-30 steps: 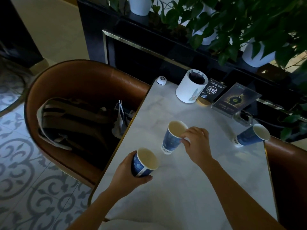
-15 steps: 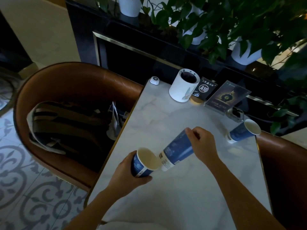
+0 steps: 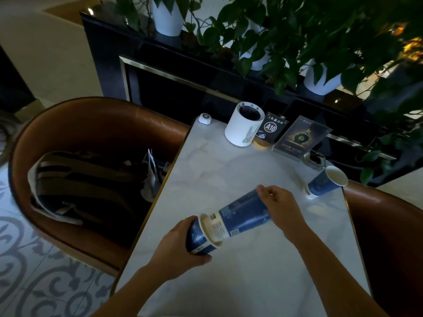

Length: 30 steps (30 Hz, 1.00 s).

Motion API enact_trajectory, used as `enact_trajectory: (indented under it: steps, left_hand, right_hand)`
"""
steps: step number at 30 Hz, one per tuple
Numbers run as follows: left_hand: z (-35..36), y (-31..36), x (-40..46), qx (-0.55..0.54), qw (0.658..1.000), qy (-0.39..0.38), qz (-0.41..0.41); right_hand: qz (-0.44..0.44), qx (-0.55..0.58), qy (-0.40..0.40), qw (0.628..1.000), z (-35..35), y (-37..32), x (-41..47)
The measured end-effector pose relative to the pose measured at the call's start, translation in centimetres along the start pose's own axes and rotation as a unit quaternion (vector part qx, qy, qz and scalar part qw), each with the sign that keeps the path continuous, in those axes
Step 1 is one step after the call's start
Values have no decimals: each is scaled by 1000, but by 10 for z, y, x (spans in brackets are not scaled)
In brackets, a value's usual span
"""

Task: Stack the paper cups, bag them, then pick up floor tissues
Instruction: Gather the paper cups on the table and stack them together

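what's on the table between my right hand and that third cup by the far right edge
Nothing: in the head view, only bare marble table lies between the right hand and the third cup.

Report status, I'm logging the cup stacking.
Left hand shut on lower cup. Right hand sliding second cup into it. Third cup waits on table, path clear.

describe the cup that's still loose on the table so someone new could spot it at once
Start at the white marble table and go to its far right corner, just in front of the clear acrylic sign stand. There a blue paper cup stands alone, white inside. Unlike the two blue cups being nested together, no hand touches it.
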<state>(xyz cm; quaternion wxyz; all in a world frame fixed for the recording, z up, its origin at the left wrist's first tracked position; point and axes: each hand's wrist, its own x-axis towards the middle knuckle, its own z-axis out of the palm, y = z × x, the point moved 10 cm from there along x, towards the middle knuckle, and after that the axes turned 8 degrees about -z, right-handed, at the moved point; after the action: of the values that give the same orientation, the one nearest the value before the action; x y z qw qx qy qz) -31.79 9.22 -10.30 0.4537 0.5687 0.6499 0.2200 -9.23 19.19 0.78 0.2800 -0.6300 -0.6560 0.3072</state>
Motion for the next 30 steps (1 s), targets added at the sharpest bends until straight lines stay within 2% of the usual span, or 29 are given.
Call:
enact_trajectory:
  steps: [7,11,13,17,23,26,30]
  left_hand:
    - [15,11,1,31,999,-22,-2]
    - [20,14,1,3,999,-34,1]
    - [22,19,1,-13,999,-43,0]
    - [19,21,1,-52,998,-44,-4]
    - [22,21,-1,-62,996,-63,0]
    - [25,21,-3,-56,996,-68,2]
    - [31,23,-8,-35,997,-73,12]
  right_hand:
    - [89,80,-147,982,40,17,-26]
    - [109,222,-205,947,57,7,-36]
    - [95,252,-232,935,62,-1,-39]
    - [12,100,-279,955,64,-8,-45]
    - [-64,-39,-328,942,61,-21,-60]
    - [-78,-33,-319,944,62,-25,-62]
    - [-66,12,-254,965,65,-25,-61]
